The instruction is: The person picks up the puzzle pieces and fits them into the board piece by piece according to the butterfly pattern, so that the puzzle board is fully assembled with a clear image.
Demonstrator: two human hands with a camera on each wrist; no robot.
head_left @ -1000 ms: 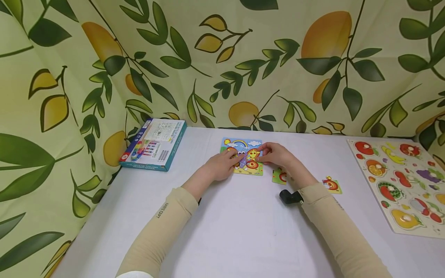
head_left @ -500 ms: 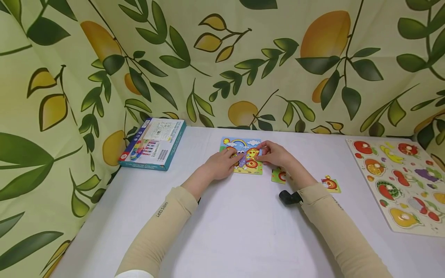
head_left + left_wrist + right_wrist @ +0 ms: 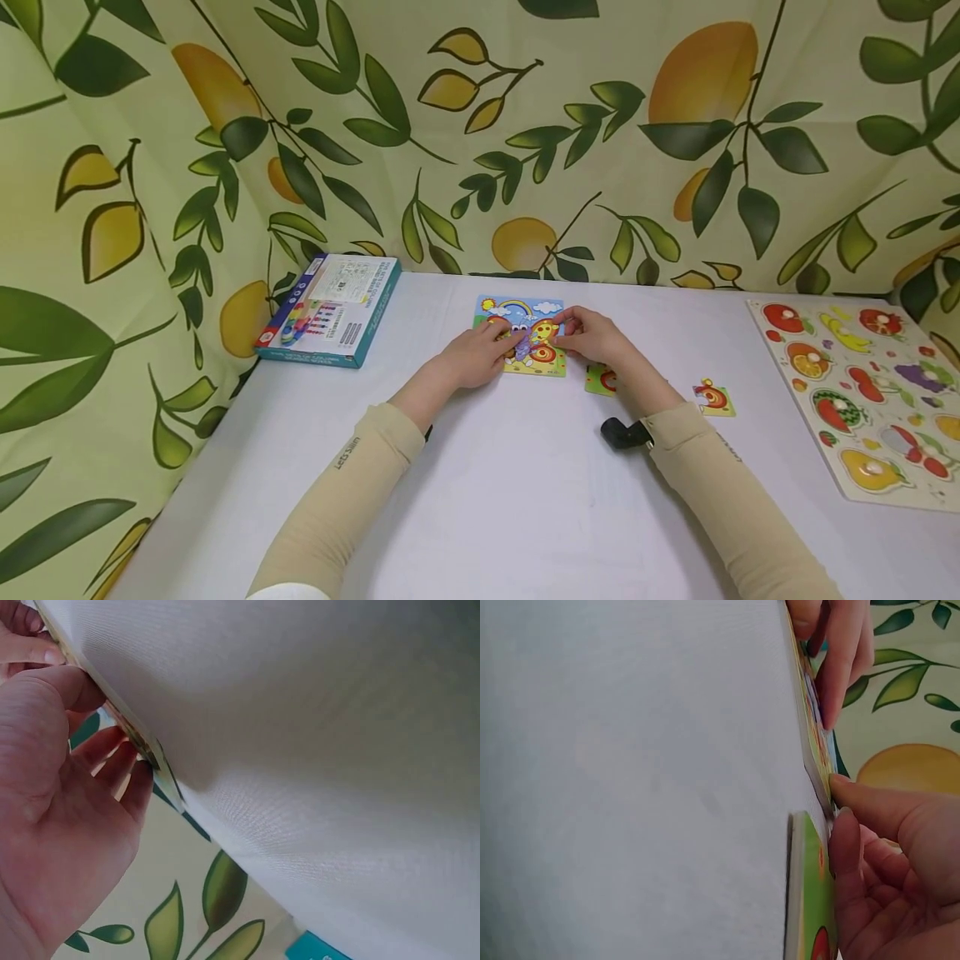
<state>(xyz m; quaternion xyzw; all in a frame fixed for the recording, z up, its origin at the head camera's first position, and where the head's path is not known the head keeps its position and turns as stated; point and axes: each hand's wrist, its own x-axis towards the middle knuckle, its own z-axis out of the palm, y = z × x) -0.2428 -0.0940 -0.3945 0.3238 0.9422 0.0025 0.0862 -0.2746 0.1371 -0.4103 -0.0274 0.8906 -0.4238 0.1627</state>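
On the white table lies a small picture puzzle (image 3: 538,367) with a purple cartoon butterfly, rainbow and sun. My left hand (image 3: 477,354) rests on its left half, fingertips on the picture and covering part of it. At the right edge my right hand (image 3: 596,335) pinches a puzzle piece (image 3: 556,330) between thumb and forefinger. The right wrist view has these fingertips (image 3: 838,782) right at the puzzle's corner. A loose green piece (image 3: 597,381) lies just below the right hand, partly hidden by the forearm. Another loose piece (image 3: 716,399) with a red swirl sits farther right.
A boxed toy (image 3: 330,312) lies at the back left. To the right is a wooden fruit board (image 3: 862,400) with knobbed pieces. A black wrist camera (image 3: 624,433) sticks out beneath the right wrist. Behind the table hangs a leaf-and-fruit patterned cloth (image 3: 480,167).
Both hands stay at the puzzle in nearly the same place. My right forearm has shifted slightly, covering a little more of the green piece.
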